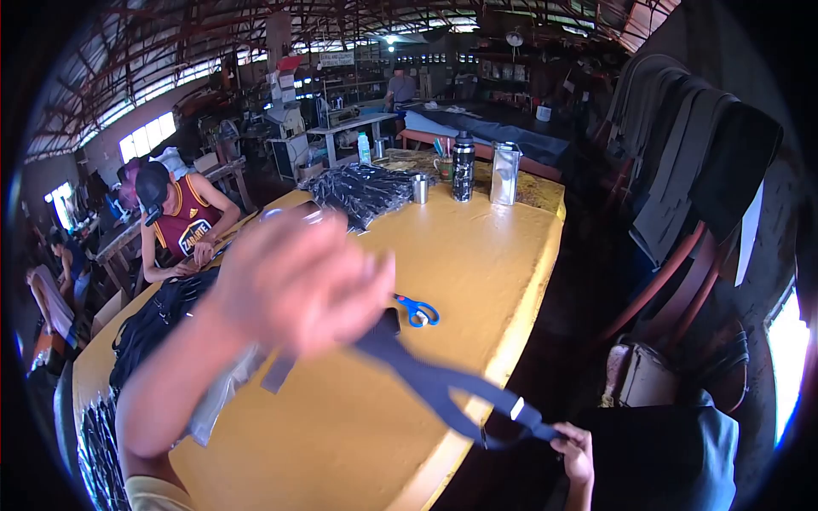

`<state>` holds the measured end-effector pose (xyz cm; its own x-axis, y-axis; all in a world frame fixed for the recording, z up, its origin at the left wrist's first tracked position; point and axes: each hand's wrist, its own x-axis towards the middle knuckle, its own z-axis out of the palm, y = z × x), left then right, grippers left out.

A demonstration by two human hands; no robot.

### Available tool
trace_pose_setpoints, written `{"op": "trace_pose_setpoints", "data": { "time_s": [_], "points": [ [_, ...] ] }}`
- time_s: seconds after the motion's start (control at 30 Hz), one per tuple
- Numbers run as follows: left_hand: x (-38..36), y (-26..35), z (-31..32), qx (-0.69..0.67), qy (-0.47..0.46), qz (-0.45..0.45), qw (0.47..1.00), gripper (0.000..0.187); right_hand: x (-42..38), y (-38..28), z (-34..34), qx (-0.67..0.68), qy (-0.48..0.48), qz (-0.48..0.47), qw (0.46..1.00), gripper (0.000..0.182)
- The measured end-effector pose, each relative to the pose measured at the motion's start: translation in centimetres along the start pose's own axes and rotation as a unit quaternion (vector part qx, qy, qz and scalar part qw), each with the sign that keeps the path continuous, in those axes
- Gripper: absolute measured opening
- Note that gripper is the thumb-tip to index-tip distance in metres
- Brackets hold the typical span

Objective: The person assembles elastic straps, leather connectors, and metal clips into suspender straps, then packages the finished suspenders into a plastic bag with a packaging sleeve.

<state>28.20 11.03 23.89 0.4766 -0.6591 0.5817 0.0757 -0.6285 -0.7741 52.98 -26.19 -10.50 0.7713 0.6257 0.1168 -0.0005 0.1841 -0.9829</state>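
Note:
My left hand [294, 285] is raised over the yellow table [477, 272], close to the camera and smeared by motion. Its fingers look curled; what they hold, if anything, is hidden. From beneath this hand a black strap [413, 375] stretches right and down, splitting into a loop with a small white piece on it. Past the table's edge, my right hand [577, 456] pinches the strap's end. Blue-handled scissors [417, 312] lie near my left hand. A grey strip [278, 373] and clear plastic [223, 396] show behind my left forearm.
Bundled black straps [362, 187] lie at the table's far end, near a metal cup [420, 188], a dark bottle [463, 166] and a silver container [505, 173]. A person [183, 213] works along the left side, by a dark pile [149, 328]. Dark sheets [733, 162] hang at right.

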Motion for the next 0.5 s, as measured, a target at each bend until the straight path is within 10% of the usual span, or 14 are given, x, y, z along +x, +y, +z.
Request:
{"op": "trace_pose_setpoints", "data": {
  "time_s": [0.1,0.17,0.23,0.4,0.5],
  "points": [
    [0.5,-8.7,5.9,0.013,-0.257,-0.098,0.961,0.048,5.2,-5.4,6.1,-0.028,0.053,-0.068,0.996,0.033],
    [-0.8,-12.7,11.8,0.296,-0.189,-0.136,0.926,0.066,9.2,-9.8,12.2,0.039,0.087,-0.051,0.994,0.036],
    [1.0,-11.6,12.6,0.227,-0.375,-0.336,0.834,0.081,14.8,-10.2,16.3,0.009,0.064,-0.102,0.993,0.031],
    [1.8,-4.1,8.9,-0.054,-0.163,-0.338,0.925,0.047,25.9,-5.0,23.2,-0.044,0.018,-0.112,0.993,0.023],
    [4.0,-1.2,1.4,-0.294,-0.036,-0.353,0.888,0.034,29.5,1.5,24.4,-0.100,0.016,-0.043,0.994,0.025]
  ]
}}
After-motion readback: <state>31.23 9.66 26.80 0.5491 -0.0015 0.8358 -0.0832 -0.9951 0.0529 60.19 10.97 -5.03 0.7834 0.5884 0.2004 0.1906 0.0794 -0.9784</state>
